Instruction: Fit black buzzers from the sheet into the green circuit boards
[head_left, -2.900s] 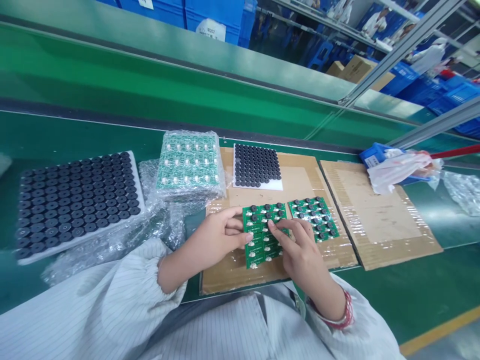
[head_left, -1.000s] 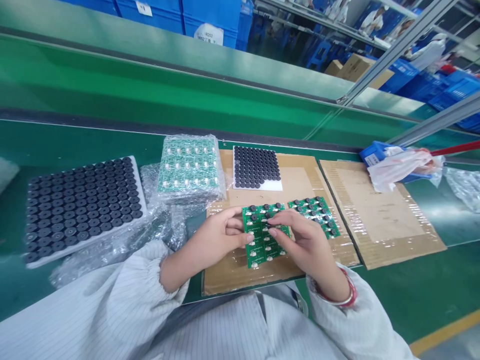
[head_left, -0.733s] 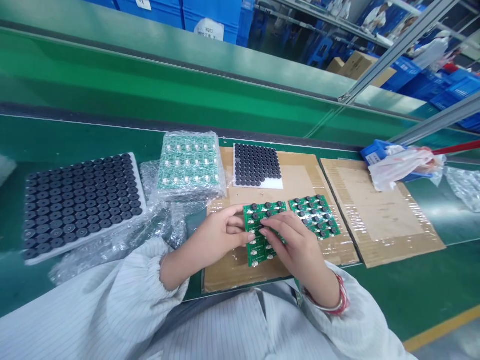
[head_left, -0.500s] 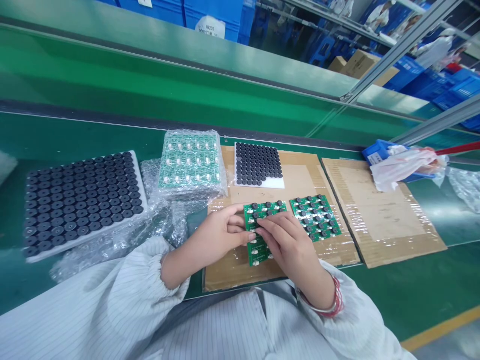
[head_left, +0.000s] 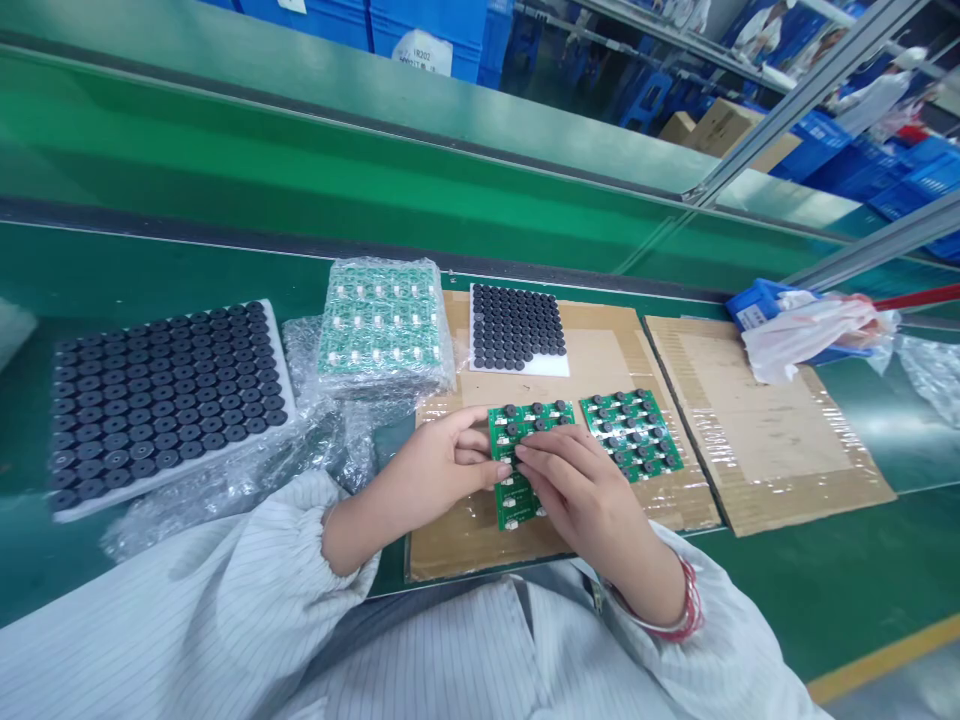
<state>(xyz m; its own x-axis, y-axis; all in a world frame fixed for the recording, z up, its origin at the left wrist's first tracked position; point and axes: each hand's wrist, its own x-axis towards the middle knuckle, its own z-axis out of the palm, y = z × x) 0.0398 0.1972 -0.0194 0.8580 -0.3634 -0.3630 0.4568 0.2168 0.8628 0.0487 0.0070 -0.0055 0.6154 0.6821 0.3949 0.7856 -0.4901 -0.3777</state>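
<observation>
My left hand (head_left: 442,462) grips the left edge of a green circuit board (head_left: 516,512), thumb on top. Over the board's middle, my right hand (head_left: 574,480) has its fingers pinched together; what they hold, if anything, is hidden. Round black parts sit along the upper rows of this board, and white connectors show lower down. A second green board (head_left: 634,435) with black parts lies just right, on the cardboard (head_left: 480,555). Behind them is a white foam sheet (head_left: 551,366) bearing many black round parts.
Bubble wrap surrounds a stack of green boards (head_left: 379,320). At the left lies a larger foam tray (head_left: 169,400) of black discs. Another cardboard sheet (head_left: 787,430) and a blue bin (head_left: 757,305) with plastic bags are at the right. People sit in the far background.
My right hand has shifted very slightly to the right and down over the board, its wrist moving right. My left hand keeps its grip.
</observation>
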